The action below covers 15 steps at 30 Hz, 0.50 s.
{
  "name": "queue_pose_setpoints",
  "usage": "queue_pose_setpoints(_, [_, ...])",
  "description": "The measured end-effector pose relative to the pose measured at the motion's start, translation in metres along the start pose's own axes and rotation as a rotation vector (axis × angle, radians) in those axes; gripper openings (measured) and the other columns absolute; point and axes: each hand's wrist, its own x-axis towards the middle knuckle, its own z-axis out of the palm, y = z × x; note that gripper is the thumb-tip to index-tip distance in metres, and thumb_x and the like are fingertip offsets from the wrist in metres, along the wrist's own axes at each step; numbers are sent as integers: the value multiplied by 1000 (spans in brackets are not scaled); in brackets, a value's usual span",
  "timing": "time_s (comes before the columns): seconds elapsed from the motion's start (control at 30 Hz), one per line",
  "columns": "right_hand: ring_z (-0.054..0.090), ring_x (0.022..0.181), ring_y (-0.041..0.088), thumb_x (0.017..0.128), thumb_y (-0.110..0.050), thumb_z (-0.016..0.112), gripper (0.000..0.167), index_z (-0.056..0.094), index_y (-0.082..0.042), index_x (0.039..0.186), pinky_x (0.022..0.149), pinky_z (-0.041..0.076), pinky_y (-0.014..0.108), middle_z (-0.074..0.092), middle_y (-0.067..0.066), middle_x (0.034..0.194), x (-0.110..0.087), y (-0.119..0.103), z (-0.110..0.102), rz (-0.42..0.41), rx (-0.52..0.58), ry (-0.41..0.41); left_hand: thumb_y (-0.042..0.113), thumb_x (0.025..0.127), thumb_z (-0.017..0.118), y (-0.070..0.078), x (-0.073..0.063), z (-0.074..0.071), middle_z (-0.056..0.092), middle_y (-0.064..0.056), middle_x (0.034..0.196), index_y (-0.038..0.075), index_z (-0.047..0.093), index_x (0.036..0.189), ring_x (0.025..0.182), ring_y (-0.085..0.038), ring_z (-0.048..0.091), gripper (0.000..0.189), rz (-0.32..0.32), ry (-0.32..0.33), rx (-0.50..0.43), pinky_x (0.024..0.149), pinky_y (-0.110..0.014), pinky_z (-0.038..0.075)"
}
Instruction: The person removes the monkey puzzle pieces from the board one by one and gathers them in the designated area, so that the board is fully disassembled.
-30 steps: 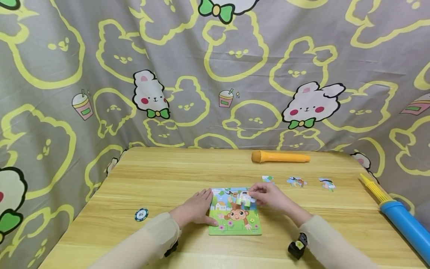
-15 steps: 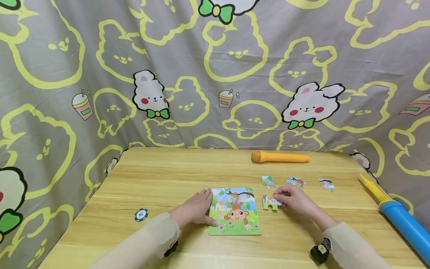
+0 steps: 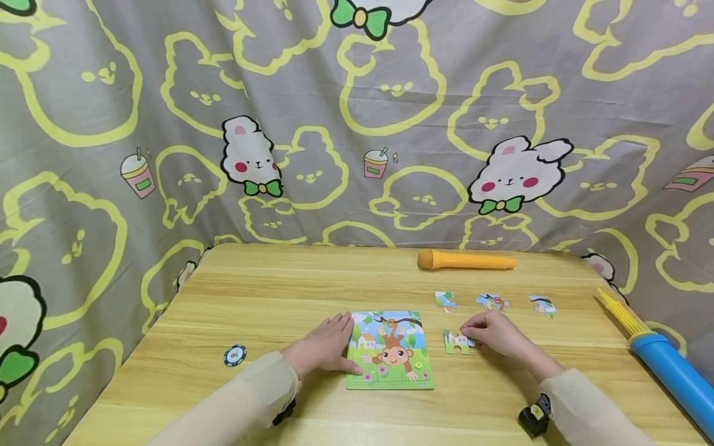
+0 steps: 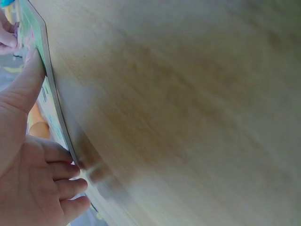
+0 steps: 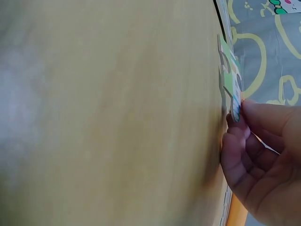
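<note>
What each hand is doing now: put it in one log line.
left hand: touches monkey puzzle | right hand: pinches house piece | table: three loose pieces, poker chip, orange microphone

The tabletop (image 3: 312, 282) looks like wood or wood-grain laminate, smooth, with a soft sheen where light falls on it. Behind it the printed curtain (image 3: 357, 124) is matt cloth, creased into soft folds. The puzzle board (image 3: 365, 365) and the puzzle piece (image 3: 454, 341) have smooth printed faces, and their plain cut edges resemble card or thin wood. The orange microphone (image 3: 474, 260) looks like smooth plastic, as does the blue and yellow pump (image 3: 675, 375), which catches some shine. Both sleeves (image 3: 234, 396) are matt, softly wrinkled fabric
</note>
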Motion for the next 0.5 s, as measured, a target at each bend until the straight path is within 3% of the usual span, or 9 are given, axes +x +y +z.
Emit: queue_pose_setpoints(0.5, [52,61,16,88,-9,61,14,71,0,93,50,49,28,66,4,83,3,-1,-1,2,-29,0,60,76,61,0,0,1,22,-19,148,-4,27,142,135,-31,20,98,7,5,9,108,-42,20])
